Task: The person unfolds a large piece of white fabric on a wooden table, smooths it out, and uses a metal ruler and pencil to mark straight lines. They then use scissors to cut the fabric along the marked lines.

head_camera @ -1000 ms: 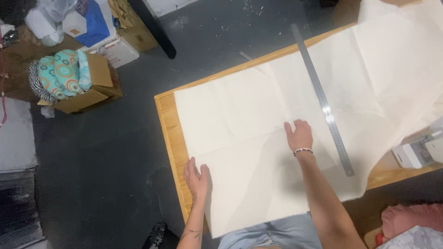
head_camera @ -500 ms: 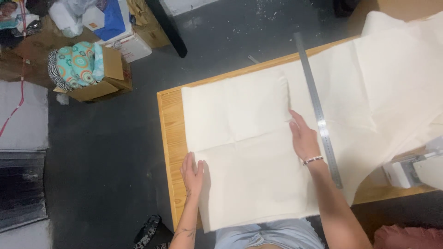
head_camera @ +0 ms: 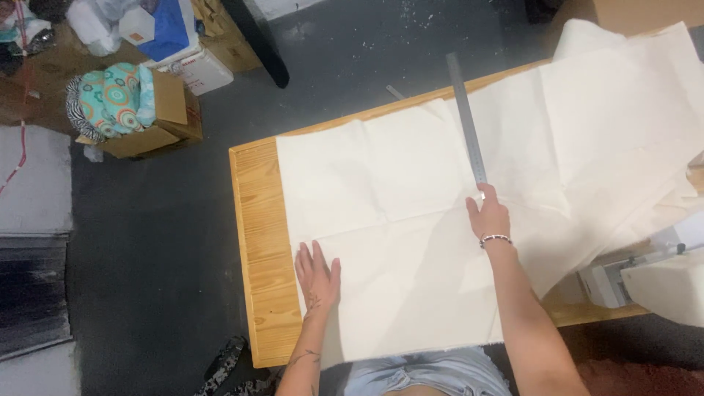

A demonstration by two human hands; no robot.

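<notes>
A large cream fabric sheet [head_camera: 396,220] lies spread over a wooden table [head_camera: 260,242]. My left hand [head_camera: 317,277] rests flat on the fabric's near left edge, fingers apart, holding nothing. A long metal ruler [head_camera: 466,117] lies across the fabric, running away from me. My right hand [head_camera: 488,214] sits on the ruler's near part with its fingers closed over it. My forearm hides the rest of the ruler.
A white machine [head_camera: 645,282] stands at the table's right near edge. On the dark floor to the left sit a cardboard box [head_camera: 165,110] of patterned cloth, a white carton [head_camera: 202,70] and bags. A black post [head_camera: 257,40] leans beyond the table.
My right hand has moved from the plain fabric rightwards and away from me onto the ruler. My left hand has stayed at the fabric's left edge. The view has shifted a little.
</notes>
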